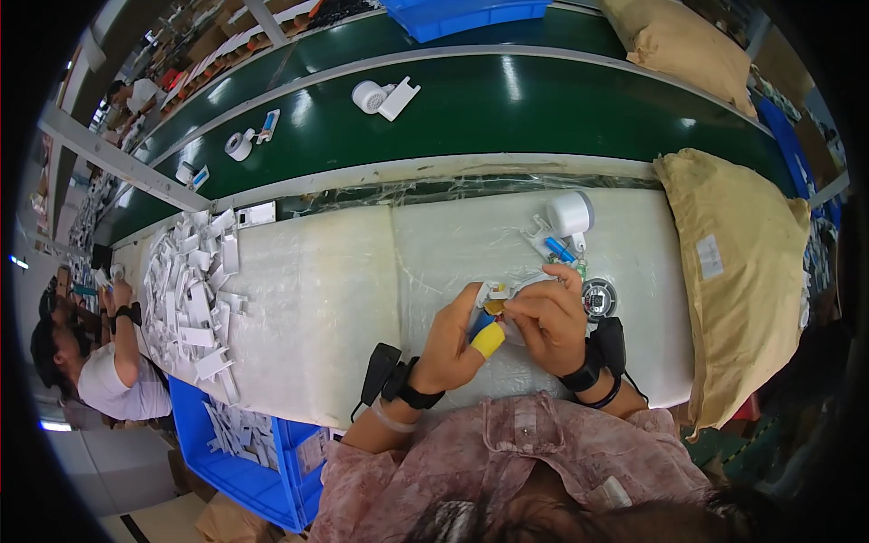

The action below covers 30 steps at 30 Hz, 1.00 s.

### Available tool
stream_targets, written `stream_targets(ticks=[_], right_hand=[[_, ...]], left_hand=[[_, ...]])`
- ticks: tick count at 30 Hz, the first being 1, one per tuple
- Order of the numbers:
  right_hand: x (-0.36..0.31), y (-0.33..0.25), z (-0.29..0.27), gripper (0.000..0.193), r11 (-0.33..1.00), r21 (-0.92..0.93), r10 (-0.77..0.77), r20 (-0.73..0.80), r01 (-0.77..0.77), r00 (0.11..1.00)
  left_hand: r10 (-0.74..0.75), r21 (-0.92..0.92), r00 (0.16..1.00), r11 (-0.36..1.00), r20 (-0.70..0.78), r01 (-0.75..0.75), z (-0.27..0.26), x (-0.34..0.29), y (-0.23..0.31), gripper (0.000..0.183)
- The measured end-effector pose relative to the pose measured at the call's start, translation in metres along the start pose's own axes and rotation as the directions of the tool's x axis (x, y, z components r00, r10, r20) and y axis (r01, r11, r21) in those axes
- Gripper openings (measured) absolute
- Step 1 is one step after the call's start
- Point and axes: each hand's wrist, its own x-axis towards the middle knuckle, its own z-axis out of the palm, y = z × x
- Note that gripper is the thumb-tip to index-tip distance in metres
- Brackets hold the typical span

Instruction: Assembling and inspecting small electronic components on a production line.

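My left hand [450, 346], with a yellow wrap on its thumb, is closed around a small white plastic housing [484, 292]. Something yellowish and a bit of blue show at the housing, too small to name. The fingers of my right hand [554, 324] are bent and pinched against the same piece from the other side; what lies between their tips is mostly hidden. Just beyond the right hand lies a white round-headed device [569, 214] with a blue cylindrical cell [559, 250] and a small circuit board beside it. A round dark-faced part [598, 299] sits by the right wrist.
White plastic housings [193, 290] are heaped on the left of the table; a blue crate [288, 462] below holds more. A brown paper sack [738, 271] stands at the right. Devices [369, 96] lie on the green conveyor [471, 109]. A co-worker [118, 376] is at far left.
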Motion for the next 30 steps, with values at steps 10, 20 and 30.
stream_targets(ticks=[10, 20, 30], right_hand=[[0.002, 0.001, -0.003, 0.022, 1.000, 0.001, -0.007, 0.029, 0.007, 1.000], [0.000, -0.002, 0.002, 0.022, 1.000, 0.015, -0.001, 0.029, 0.001, 1.000], [0.007, -0.015, 0.004, 0.021, 0.993, -0.112, -0.044, -0.083, 0.034, 0.996]], left_hand=[[-0.009, 0.067, 0.998, 0.998, -0.058, 0.013, 0.006, -0.001, -0.004, 0.028], [0.178, 0.115, 0.977, 0.980, -0.120, -0.165, 0.007, 0.001, -0.016, 0.023], [-0.070, -0.083, 0.988, 0.995, -0.134, 0.059, -0.015, 0.024, -0.010, 0.022]])
